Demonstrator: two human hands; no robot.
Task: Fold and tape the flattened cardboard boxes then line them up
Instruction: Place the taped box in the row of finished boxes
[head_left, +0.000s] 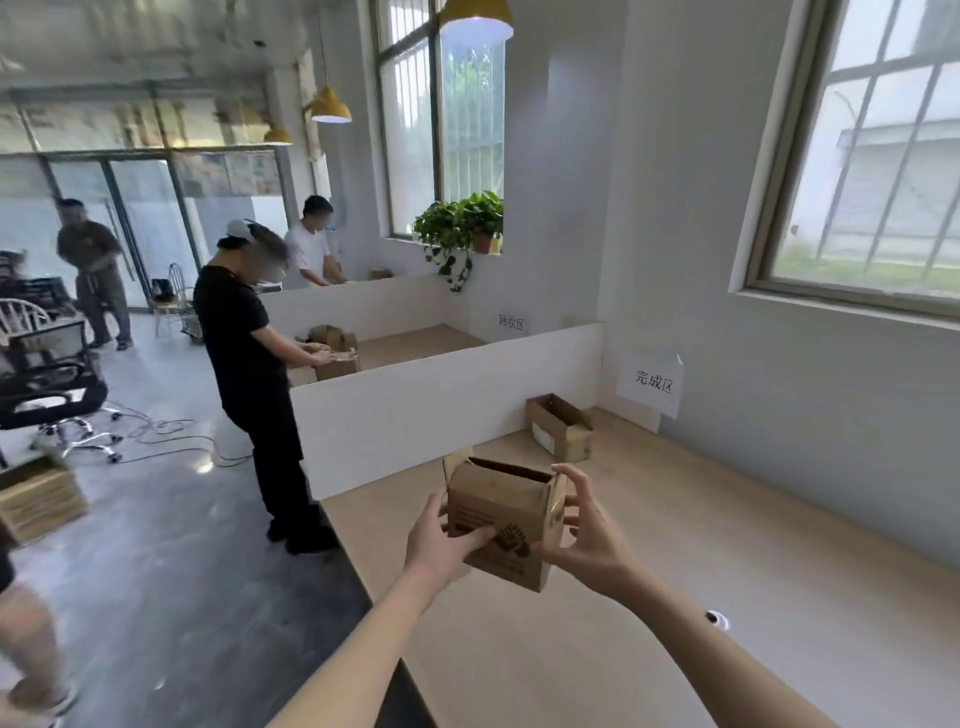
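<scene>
Left hand (441, 540) grips the box (501, 522) (open top), right hand (587, 535) fingers spread wide beside it, probably to steady it before placing.

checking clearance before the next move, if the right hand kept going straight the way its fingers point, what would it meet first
Most likely the right side of the open brown cardboard box held up by the left hand. The right hand has its spread fingers aimed at that side, seemingly just short of it, though depth is hard to judge.
</scene>
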